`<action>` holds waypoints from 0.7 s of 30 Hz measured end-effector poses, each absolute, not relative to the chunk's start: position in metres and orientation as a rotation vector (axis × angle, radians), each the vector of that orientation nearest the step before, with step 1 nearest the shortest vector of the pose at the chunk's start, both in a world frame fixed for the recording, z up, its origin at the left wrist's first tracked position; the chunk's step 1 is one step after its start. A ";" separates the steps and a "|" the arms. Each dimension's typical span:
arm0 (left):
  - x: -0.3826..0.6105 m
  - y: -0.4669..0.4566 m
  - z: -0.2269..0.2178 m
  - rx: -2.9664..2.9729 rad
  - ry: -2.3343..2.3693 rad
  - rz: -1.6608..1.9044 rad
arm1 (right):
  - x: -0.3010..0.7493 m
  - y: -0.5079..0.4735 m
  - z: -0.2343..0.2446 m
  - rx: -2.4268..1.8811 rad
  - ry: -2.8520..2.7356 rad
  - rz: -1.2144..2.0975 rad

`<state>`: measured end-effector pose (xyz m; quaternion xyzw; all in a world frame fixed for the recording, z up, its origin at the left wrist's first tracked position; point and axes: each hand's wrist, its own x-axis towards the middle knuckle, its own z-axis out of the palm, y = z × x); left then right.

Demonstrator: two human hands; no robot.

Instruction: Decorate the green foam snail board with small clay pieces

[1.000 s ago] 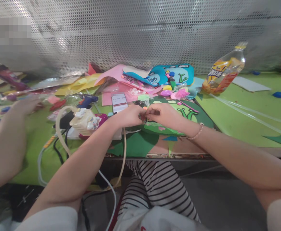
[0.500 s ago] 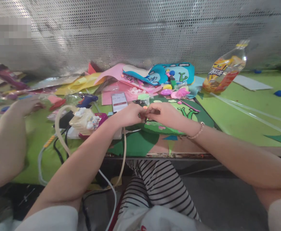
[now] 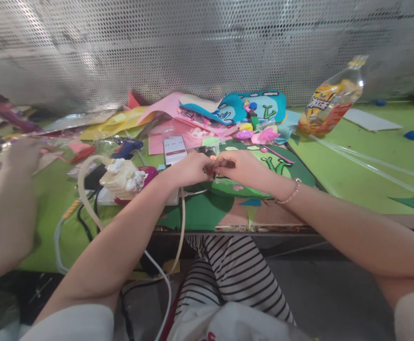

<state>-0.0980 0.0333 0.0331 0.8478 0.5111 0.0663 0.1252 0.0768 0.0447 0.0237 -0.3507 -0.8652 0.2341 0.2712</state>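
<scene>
My left hand (image 3: 195,169) and my right hand (image 3: 237,165) meet fingertip to fingertip over a dark green foam board (image 3: 299,166) that bears light green, pink and black cut-out shapes. Both hands are pinched closed. Whatever sits between the fingertips is too small and too covered to name. Just behind my left hand a phone (image 3: 175,150) lies with its lit screen up. Pink clay (image 3: 265,136) and a purple lump of clay (image 3: 244,134) rest beyond the board.
A tilted plastic bottle (image 3: 330,104) with scraps inside stands at right. Left are a decorated cream box (image 3: 123,179) with a thick cord and a blue glue gun (image 3: 127,148). A co-worker's hand (image 3: 21,154) works at far left. Blue foam pieces (image 3: 256,106) lie at the back.
My two hands stay almost in place, still pinched together over the board. The co-worker's hand at far left has drawn back to the left.
</scene>
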 end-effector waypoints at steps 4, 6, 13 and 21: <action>-0.097 0.032 0.035 2.461 1.502 0.177 | 0.076 0.044 0.024 -0.935 -2.330 0.639; -0.097 0.032 0.035 2.456 1.502 0.176 | 0.076 0.045 0.023 -0.927 -2.329 0.640; -0.101 0.035 0.033 2.476 1.485 0.165 | 0.077 0.046 0.022 -0.899 -2.326 0.684; -0.104 0.034 0.034 2.465 1.431 0.178 | 0.077 0.046 0.021 -0.896 -2.341 0.687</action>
